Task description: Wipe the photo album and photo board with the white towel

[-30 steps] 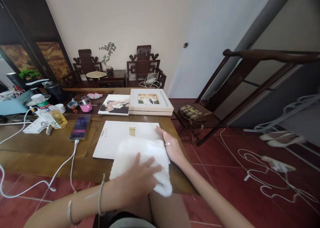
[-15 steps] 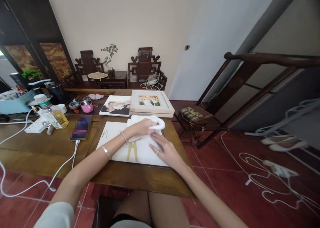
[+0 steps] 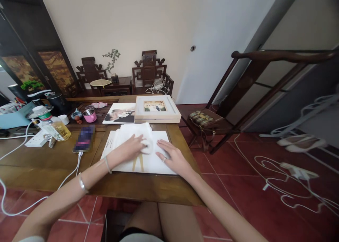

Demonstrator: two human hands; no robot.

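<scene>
A flat white panel [image 3: 156, 166] with a yellowish shape on its face and small print at its left lies near the front edge of the wooden table. My left hand [image 3: 132, 147] presses a folded white cloth [image 3: 137, 129] onto it, the fingers closed on the cloth's right part. The cloth covers much of the panel's upper left and middle. Flat on the panel's right side rests my right hand [image 3: 174, 158], its fingers stretched out and thumb apart, holding nothing.
Behind the panel lie a photo print [image 3: 119, 114] and a boxy white picture frame [image 3: 169, 107]. To the left are a phone [image 3: 84, 139] on a cable, a pink cup [image 3: 90, 116], a bottle [image 3: 59, 129] and a power strip [image 3: 35, 139]. A chair [image 3: 212, 123] holding a bag stands right.
My left hand has drawn the cloth leftward and nearer to me across the panel. My right hand stays nearly in place, now apart from the cloth.
</scene>
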